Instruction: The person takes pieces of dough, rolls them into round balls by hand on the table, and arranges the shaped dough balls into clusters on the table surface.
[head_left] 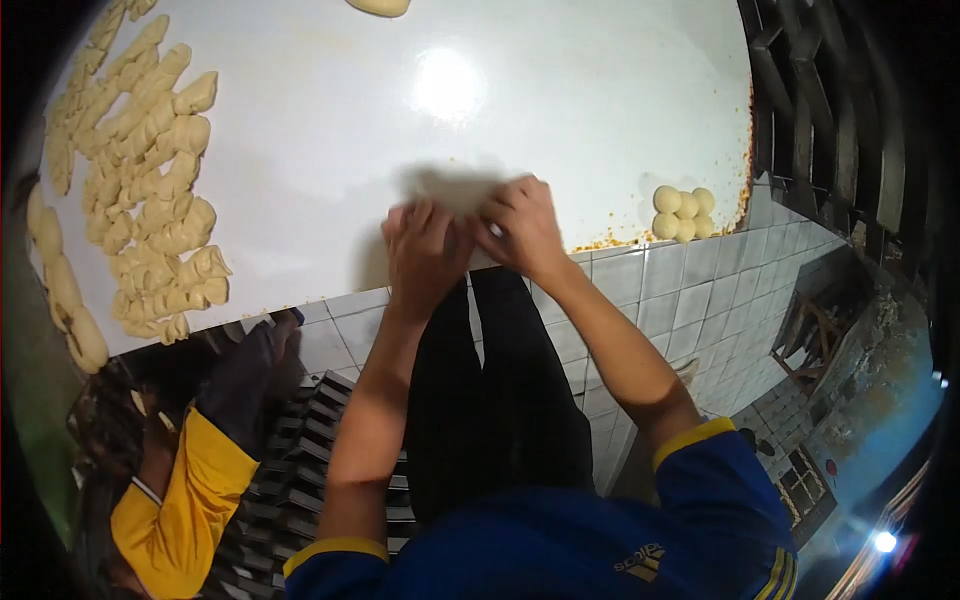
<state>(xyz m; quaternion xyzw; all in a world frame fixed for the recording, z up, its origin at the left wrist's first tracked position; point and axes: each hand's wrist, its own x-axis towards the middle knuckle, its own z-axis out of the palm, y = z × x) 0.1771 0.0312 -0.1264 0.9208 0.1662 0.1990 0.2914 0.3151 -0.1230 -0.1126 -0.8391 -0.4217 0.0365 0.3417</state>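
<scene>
My left hand [425,250] and my right hand [522,228] are close together at the near edge of the white table [330,150]. Both have their fingers curled inward and down toward the tabletop. A small pale spot shows by the right fingers; whatever lies under the hands is hidden. Farther right, near the table's corner, sits a tight cluster of several round dough balls [685,215]. Many cut, twisted-looking dough pieces [150,190] lie spread over the left side of the table.
Longer dough rolls [62,285] lie along the far-left edge. Another dough piece [380,5] is at the top. A person in a yellow shirt [195,500] is at lower left, beside stacked dark slatted racks [290,440]. More dark racks [825,110] stand beyond the right edge.
</scene>
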